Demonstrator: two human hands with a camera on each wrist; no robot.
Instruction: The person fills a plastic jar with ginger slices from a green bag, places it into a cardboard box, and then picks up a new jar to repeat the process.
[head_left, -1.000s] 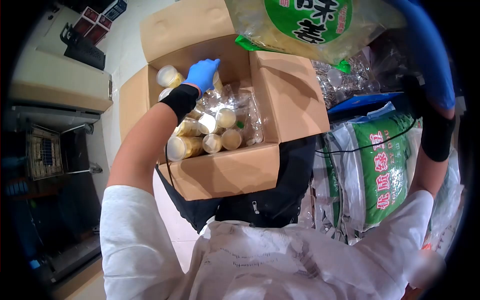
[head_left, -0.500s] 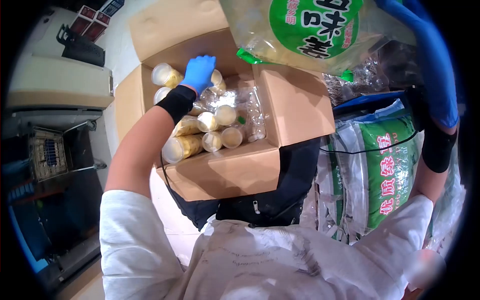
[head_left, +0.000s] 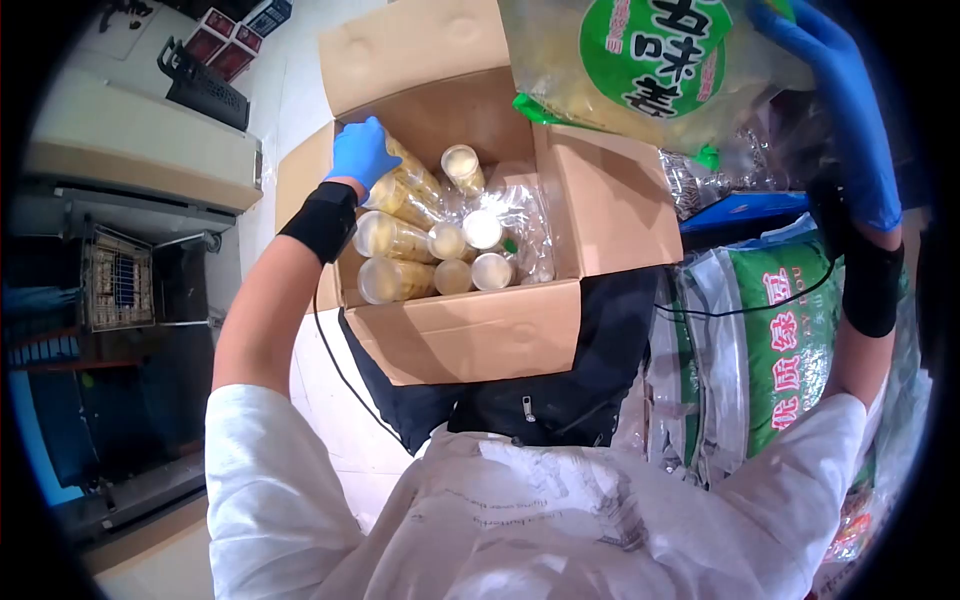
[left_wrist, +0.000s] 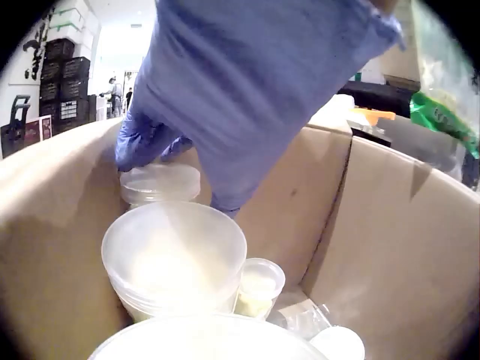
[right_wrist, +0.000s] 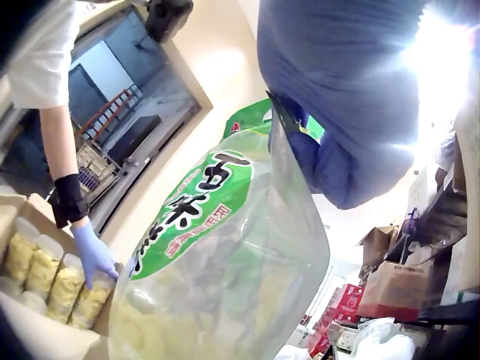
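My blue-gloved left hand (head_left: 362, 153) is at the back left corner of the cardboard box (head_left: 455, 345), its fingers curled round the rim of a lidded clear tub (left_wrist: 160, 182). More tubs of yellow pieces (head_left: 392, 236) lie in a row along the left side, as the right wrist view also shows (right_wrist: 66, 289). Behind several smaller lids, a cup (head_left: 463, 168) stands apart. My gloved right hand (head_left: 850, 110) holds up a large clear bag with a green label (head_left: 655, 55), pinching its top edge in the right wrist view (right_wrist: 337, 112).
Clear plastic packaging (head_left: 525, 225) fills the box's right side. Green and white sacks (head_left: 780, 330) lie to the right, below a blue-edged tray (head_left: 750, 208). A thin black cable hangs by the box's left side. A wire trolley (head_left: 120, 280) stands at far left.
My left hand has left the cup at the back middle and moved left to the corner tub. My right hand still holds the bag. The head view has shifted a little.
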